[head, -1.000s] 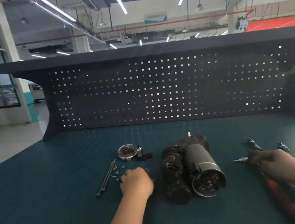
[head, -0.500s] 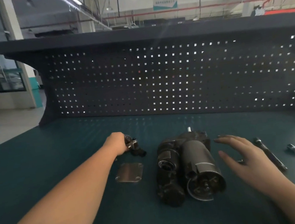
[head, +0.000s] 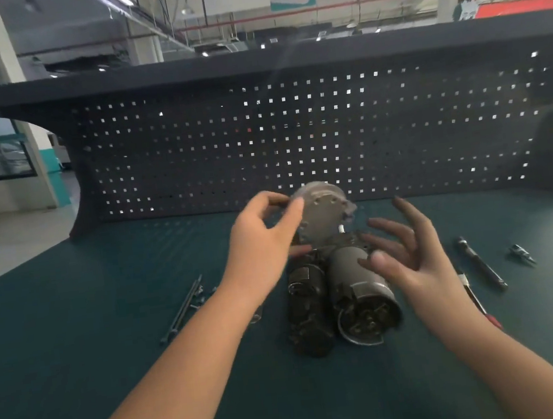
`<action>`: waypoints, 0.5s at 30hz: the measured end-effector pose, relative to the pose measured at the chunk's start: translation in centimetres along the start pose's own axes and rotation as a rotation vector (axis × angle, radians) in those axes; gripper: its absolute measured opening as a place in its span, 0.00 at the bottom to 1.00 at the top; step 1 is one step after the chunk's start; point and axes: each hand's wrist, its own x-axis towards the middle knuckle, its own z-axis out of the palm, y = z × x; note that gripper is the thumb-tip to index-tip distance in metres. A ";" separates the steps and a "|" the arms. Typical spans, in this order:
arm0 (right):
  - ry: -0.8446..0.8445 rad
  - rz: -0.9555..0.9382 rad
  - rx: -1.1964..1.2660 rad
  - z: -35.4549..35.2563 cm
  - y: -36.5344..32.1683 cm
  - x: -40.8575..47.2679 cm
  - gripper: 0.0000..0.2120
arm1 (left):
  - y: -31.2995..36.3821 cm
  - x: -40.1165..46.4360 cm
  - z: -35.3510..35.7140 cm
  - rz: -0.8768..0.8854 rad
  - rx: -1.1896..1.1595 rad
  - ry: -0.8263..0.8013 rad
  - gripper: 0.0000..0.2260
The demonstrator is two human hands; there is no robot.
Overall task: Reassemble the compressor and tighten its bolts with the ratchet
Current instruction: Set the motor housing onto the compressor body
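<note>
Newly lifted – flat grey metal plate (head: 321,209), left hand (head: 261,242) pinching.

The left hand (head: 265,241) is raised above the far end of the compressor (head: 339,291), thumb and fingers pinching a grey metal cover plate (head: 323,211) by its edge. The right hand (head: 408,256) hovers just right of the compressor, fingers spread and loosely bent, holding nothing; both forearms reach in from the near side.

Black compressor (head: 333,292), teal table (head: 76,335), dark perforated backboard (head: 192,150).

Bare bench (head: 76,335) left of long bolts (head: 185,309)
</note>
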 end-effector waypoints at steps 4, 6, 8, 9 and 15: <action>0.058 0.298 0.437 0.8 0.2 -0.6 0.37 | 0.2 -4.7 3.8 -0.045 0.033 -0.132 0.08; 0.148 0.290 0.396 0.2 0.5 -0.4 0.29 | -0.4 -5.5 3.4 0.072 0.326 -0.047 0.14; 0.262 0.282 0.383 -0.9 0.6 0.1 0.22 | -1.3 -6.0 2.4 -0.001 0.549 0.027 0.28; 0.289 0.304 0.391 -1.5 0.8 0.4 0.22 | -2.0 -6.4 2.2 -0.100 0.612 0.031 0.34; 0.172 0.637 0.542 -1.2 1.1 -0.1 0.13 | -5.6 -8.7 3.0 -0.282 0.892 -0.054 0.53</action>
